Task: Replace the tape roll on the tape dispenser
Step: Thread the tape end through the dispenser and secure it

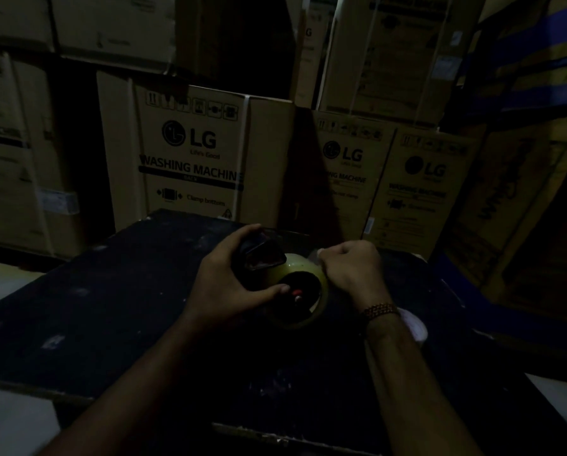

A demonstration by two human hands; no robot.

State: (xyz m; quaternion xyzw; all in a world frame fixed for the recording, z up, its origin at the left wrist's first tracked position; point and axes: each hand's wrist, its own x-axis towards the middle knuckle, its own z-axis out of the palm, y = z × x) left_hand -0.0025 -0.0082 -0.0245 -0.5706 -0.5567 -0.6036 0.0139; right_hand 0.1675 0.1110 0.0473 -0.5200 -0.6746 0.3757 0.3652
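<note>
A black tape dispenser (262, 255) sits over a dark table (150, 317), with a yellowish clear tape roll (311, 307) mounted on its hub. My left hand (222, 281) grips the dispenser's handle and body, its thumb reaching across the roll's dark core next to a small red part (297, 293). My right hand (351, 268) is closed at the roll's far right edge, pinching what looks like the loose end of the tape. A beaded bracelet (379, 310) circles my right wrist. The scene is very dim, and the dispenser's blade end is hidden.
Large cardboard washing machine boxes (189, 153) stand stacked close behind the table and to both sides. More boxes (420, 182) stand at the right. A pale object (413, 324) lies under my right wrist. The table's near edge (275, 432) runs along the bottom.
</note>
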